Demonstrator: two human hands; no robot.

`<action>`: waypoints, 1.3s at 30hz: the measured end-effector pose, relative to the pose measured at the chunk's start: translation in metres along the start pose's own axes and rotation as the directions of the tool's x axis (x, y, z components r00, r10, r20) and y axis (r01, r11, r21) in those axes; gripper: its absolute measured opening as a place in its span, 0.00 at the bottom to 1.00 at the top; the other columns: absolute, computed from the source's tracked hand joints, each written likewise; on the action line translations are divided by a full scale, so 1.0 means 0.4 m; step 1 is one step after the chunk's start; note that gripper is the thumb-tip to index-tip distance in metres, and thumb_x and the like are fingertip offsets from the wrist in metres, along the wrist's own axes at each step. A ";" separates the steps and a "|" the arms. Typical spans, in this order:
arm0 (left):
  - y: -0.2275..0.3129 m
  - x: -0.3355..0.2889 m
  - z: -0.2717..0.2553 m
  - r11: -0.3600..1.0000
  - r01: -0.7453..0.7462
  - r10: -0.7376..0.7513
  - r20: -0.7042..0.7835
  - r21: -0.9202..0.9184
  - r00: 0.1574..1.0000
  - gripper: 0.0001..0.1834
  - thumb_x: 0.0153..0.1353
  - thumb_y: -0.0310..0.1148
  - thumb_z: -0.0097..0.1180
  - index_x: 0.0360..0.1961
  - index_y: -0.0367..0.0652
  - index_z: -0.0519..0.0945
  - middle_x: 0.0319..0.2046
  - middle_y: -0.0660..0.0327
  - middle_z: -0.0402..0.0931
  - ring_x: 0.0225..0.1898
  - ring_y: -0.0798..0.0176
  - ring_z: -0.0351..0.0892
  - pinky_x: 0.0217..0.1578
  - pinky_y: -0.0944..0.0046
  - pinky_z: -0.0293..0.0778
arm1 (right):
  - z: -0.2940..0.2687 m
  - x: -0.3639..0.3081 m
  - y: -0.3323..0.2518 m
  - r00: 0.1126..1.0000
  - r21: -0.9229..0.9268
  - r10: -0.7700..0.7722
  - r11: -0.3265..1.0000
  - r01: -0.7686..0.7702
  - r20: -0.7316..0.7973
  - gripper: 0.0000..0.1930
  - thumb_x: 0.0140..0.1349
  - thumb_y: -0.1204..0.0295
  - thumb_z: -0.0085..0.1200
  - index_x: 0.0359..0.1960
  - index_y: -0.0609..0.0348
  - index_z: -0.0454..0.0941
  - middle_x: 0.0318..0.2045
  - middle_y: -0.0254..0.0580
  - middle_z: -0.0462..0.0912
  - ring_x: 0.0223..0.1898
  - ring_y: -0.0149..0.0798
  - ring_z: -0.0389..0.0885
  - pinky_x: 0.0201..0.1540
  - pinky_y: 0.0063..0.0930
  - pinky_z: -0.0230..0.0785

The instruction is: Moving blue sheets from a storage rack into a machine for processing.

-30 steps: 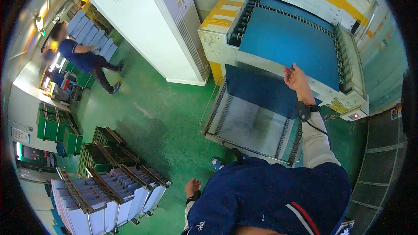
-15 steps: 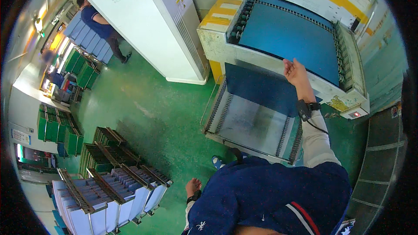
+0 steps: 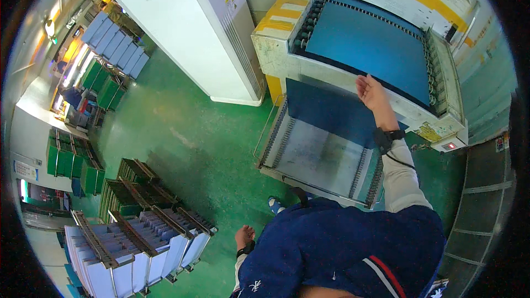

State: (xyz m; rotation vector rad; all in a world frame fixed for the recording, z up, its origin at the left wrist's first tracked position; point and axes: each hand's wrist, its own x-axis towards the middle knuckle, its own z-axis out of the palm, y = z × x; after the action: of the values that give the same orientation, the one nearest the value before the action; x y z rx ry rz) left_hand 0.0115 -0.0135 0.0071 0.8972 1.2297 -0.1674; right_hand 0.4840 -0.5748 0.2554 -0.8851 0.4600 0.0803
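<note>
My right hand (image 3: 372, 94) is held out over the front lip of the roller conveyor machine (image 3: 309, 65), close to the near edge of a flat blue panel (image 3: 370, 41) lying on the rollers. Its fingers are apart from the thumb and slightly bent, and nothing shows in them. Below the machine, a dark blue panel (image 3: 326, 107) stands in a metal slotted rack (image 3: 309, 179). My left hand (image 3: 244, 235) hangs low at my side with its fingers curled in, holding nothing that I can see.
A tall white cabinet unit (image 3: 182, 33) stands left of the machine. Racks of pale panels (image 3: 132, 248) and green panels (image 3: 118, 198) are at the lower left. Farther back are a rack of light blue panels (image 3: 116, 47) and a person (image 3: 127, 19).
My right hand has drawn slightly left, its fingers bending a little more. In the far left, the dark-shirted person beside the light blue panels is gone from view, and another person shows behind them.
</note>
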 end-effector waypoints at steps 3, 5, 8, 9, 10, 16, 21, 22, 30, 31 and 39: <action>-0.010 0.037 -0.028 1.000 0.014 -0.013 0.067 -0.016 0.998 0.08 0.56 0.32 0.57 0.35 0.41 0.76 0.27 0.58 0.78 0.28 0.55 0.80 0.25 0.59 0.74 | 0.014 -0.020 0.022 0.999 -0.269 -0.041 0.962 0.042 0.011 0.17 0.65 0.57 0.51 0.43 0.58 0.79 0.37 0.40 0.84 0.36 0.34 0.81 0.38 0.25 0.72; -0.050 0.078 -0.093 0.972 -0.174 0.148 0.163 0.158 0.975 0.09 0.53 0.30 0.58 0.36 0.41 0.77 0.27 0.57 0.79 0.29 0.53 0.80 0.26 0.58 0.74 | 0.046 -0.025 0.056 0.992 -0.533 -0.121 0.837 0.123 0.039 0.17 0.64 0.56 0.51 0.41 0.57 0.80 0.36 0.39 0.84 0.36 0.33 0.81 0.38 0.26 0.71; -0.045 0.088 -0.088 0.999 -0.027 0.023 0.157 0.024 0.987 0.10 0.53 0.31 0.58 0.36 0.41 0.77 0.27 0.57 0.79 0.28 0.53 0.80 0.26 0.57 0.74 | 0.057 -0.047 0.083 0.932 -0.865 -0.333 0.416 0.280 0.142 0.17 0.62 0.56 0.53 0.38 0.58 0.81 0.34 0.39 0.84 0.36 0.36 0.81 0.38 0.30 0.71; -0.032 0.075 -0.066 1.000 0.022 -0.019 0.127 -0.018 0.992 0.09 0.54 0.31 0.58 0.36 0.41 0.77 0.27 0.57 0.79 0.28 0.53 0.80 0.26 0.57 0.74 | 0.049 -0.051 0.089 0.902 -0.911 -0.392 0.280 0.303 0.179 0.16 0.60 0.57 0.54 0.37 0.59 0.82 0.32 0.42 0.84 0.35 0.39 0.82 0.38 0.33 0.71; -0.027 0.067 -0.062 1.000 0.023 -0.021 0.116 -0.015 0.993 0.09 0.54 0.31 0.58 0.36 0.41 0.76 0.27 0.57 0.78 0.28 0.54 0.80 0.26 0.57 0.74 | 0.046 -0.050 0.097 0.869 -0.938 -0.439 0.139 0.319 0.230 0.16 0.59 0.59 0.55 0.35 0.59 0.82 0.31 0.44 0.84 0.34 0.43 0.82 0.37 0.36 0.71; -0.011 0.018 -0.048 0.997 0.048 -0.044 0.055 -0.064 0.997 0.08 0.58 0.34 0.56 0.34 0.41 0.75 0.27 0.58 0.76 0.27 0.55 0.79 0.24 0.58 0.73 | 0.026 -0.054 0.150 0.819 -0.925 -0.433 -0.128 0.357 0.376 0.13 0.56 0.61 0.58 0.38 0.55 0.83 0.35 0.49 0.84 0.39 0.51 0.82 0.44 0.43 0.72; -0.005 -0.008 -0.039 0.997 0.058 -0.058 0.004 -0.052 0.998 0.08 0.61 0.34 0.53 0.32 0.40 0.75 0.27 0.59 0.75 0.27 0.57 0.79 0.22 0.59 0.73 | 0.021 -0.055 0.170 0.857 -0.915 -0.343 -0.266 0.303 0.383 0.12 0.54 0.63 0.60 0.36 0.57 0.82 0.34 0.50 0.83 0.39 0.52 0.81 0.41 0.44 0.72; -0.005 -0.011 -0.038 0.997 0.052 -0.052 -0.007 -0.055 0.999 0.08 0.61 0.34 0.53 0.32 0.40 0.75 0.27 0.59 0.76 0.27 0.57 0.79 0.22 0.59 0.73 | 0.028 -0.056 0.168 0.890 -0.916 -0.299 -0.313 0.249 0.344 0.12 0.54 0.64 0.60 0.36 0.57 0.82 0.34 0.50 0.83 0.39 0.53 0.81 0.42 0.45 0.72; -0.025 0.031 -0.054 0.997 0.052 -0.049 0.072 -0.052 0.996 0.07 0.61 0.34 0.52 0.29 0.42 0.74 0.27 0.59 0.76 0.26 0.59 0.78 0.22 0.61 0.73 | 0.017 -0.028 0.169 0.950 -0.840 -0.188 -0.531 0.116 0.250 0.11 0.53 0.71 0.54 0.38 0.58 0.81 0.40 0.51 0.82 0.44 0.54 0.80 0.46 0.46 0.73; -0.032 0.051 -0.072 0.998 0.058 -0.054 0.144 -0.020 0.988 0.07 0.61 0.34 0.53 0.29 0.42 0.74 0.27 0.59 0.76 0.26 0.59 0.78 0.22 0.61 0.73 | 0.020 -0.018 0.175 0.962 -0.826 -0.159 -0.554 0.099 0.222 0.12 0.53 0.71 0.53 0.39 0.59 0.81 0.41 0.52 0.82 0.45 0.54 0.80 0.47 0.46 0.73; -0.027 0.039 -0.007 0.996 0.086 -0.086 0.011 -0.011 0.996 0.09 0.62 0.33 0.46 0.26 0.45 0.71 0.22 0.62 0.71 0.22 0.61 0.72 0.19 0.61 0.66 | -0.016 0.013 0.151 0.959 -0.853 -0.244 -0.521 -0.006 0.142 0.14 0.55 0.70 0.52 0.43 0.58 0.80 0.45 0.53 0.81 0.48 0.54 0.80 0.50 0.46 0.73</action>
State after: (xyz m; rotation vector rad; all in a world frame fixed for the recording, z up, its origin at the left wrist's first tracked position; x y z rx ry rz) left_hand 0.0090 -0.0134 -0.0121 0.8329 1.2589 -0.2331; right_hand 0.4710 -0.5420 0.2057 -3.0290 0.2593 0.2149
